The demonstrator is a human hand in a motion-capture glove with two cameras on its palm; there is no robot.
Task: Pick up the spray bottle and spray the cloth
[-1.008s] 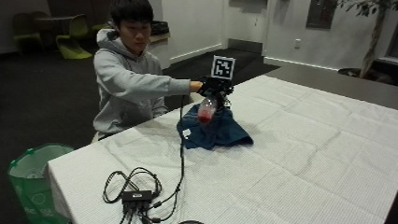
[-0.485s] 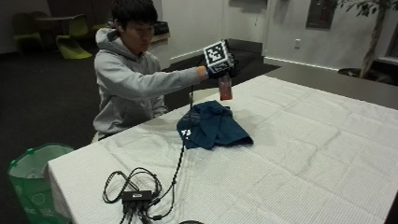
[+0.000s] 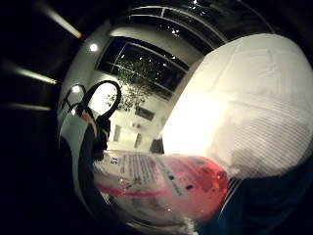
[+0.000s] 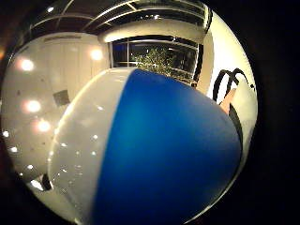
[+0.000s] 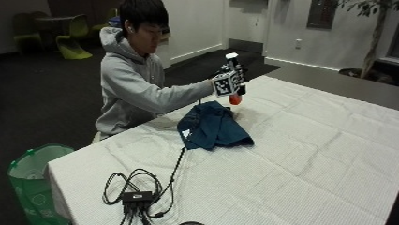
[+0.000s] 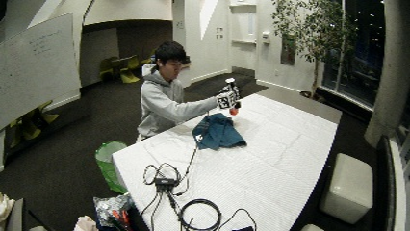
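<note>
Hard to make out much of the spray bottle from the outside view: mostly hidden behind the gloved right hand, just the white nozzle top poking up and the reddish base peeking out below. Fingers themselves mostly hidden too, but clearly wrapped round the bottle, holding it upright in the air, clear of the white tablecloth. Little-finger palm view fills in the rest: clear plastic body with pink liquid and a printed label, right up against the palm. Thumb-side palm view basically swamped by a big blue and white surface, can't tell what part. Dark blue cloth lying crumpled on the table, roughly 7 o'clock from the bottle, near but apart.
</note>
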